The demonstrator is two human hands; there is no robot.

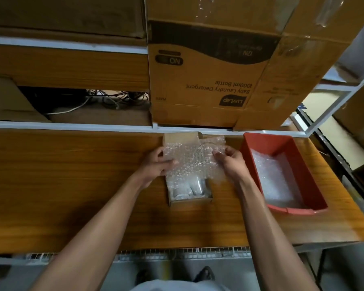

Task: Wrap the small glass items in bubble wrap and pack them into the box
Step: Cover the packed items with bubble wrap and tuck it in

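A small open cardboard box [190, 201] sits in the middle of the wooden table [72, 185]. Its lid flap [181, 138] stands up at the far end. Bubble-wrapped bundles [187, 189] lie inside its near half. Over the box I hold a sheet of bubble wrap [192, 162] stretched between both hands. My left hand [156, 164] grips the sheet's left edge, thumb on top. My right hand [229, 162] pinches its right edge. What the sheet covers is hidden.
A red plastic bin [282, 143] with more bubble wrap inside stands on the table to the right of the box. Large cardboard cartons [208, 80] fill the shelf behind. Loose cables [105, 99] lie on the shelf to the left.
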